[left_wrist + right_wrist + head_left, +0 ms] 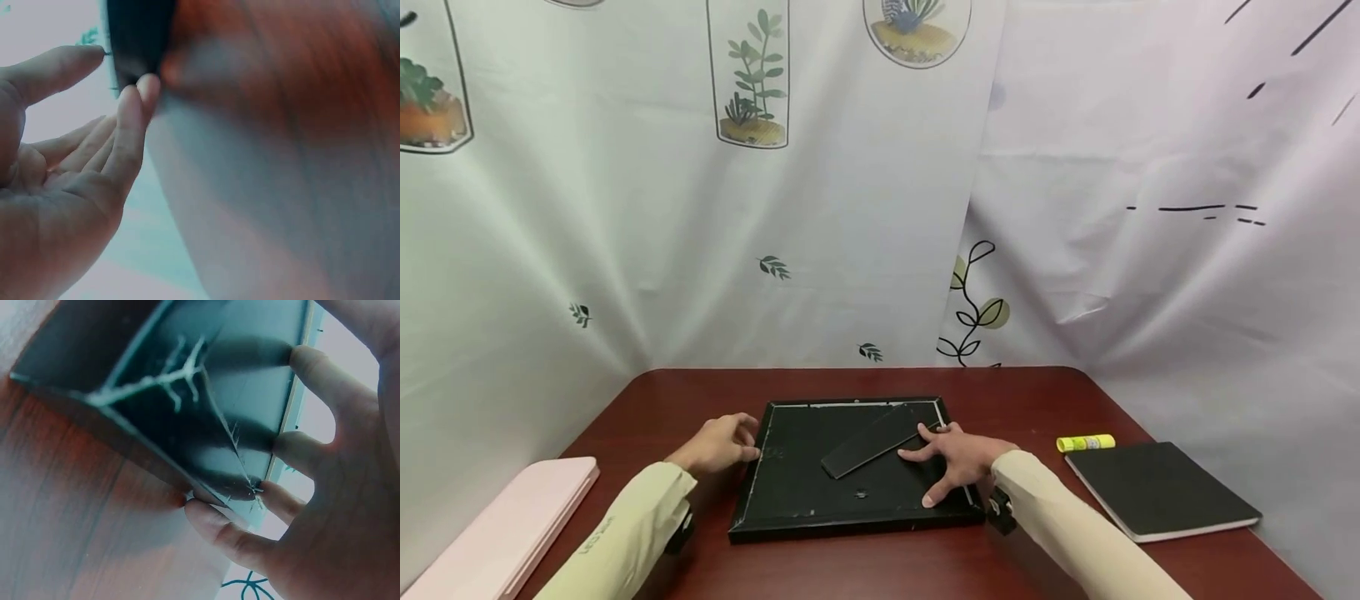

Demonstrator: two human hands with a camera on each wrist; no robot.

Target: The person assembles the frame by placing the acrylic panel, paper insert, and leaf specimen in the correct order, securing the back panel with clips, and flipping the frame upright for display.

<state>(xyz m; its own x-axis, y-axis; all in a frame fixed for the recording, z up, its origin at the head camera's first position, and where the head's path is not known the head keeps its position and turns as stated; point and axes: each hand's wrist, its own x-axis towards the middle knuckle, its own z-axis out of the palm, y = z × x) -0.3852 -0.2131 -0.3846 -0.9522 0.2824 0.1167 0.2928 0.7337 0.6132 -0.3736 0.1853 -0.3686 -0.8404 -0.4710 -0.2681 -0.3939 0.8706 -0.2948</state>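
Note:
A black picture frame (805, 492) lies face down on the table, its back panel up, with a flat stand leg (868, 442) slanting across it. My left hand (724, 442) is at the frame's left edge; in the left wrist view the dark edge (140, 37) sits between thumb and fingertips. Over the right part of the back, my right hand (958, 458) spreads its fingers, fingertips on the panel near the leg. The right wrist view shows the frame's corner from low down, with whitish scuffed marks (150, 381), and one finger (228, 534) reaching down beside the outer edge.
On the dark red table (700, 392), a black notebook (1157, 487) lies at the right with a yellow glue stick (1086, 442) behind it. A pale pink folder-like stack (512, 525) is at the left. A printed white curtain (850, 208) hangs behind the table.

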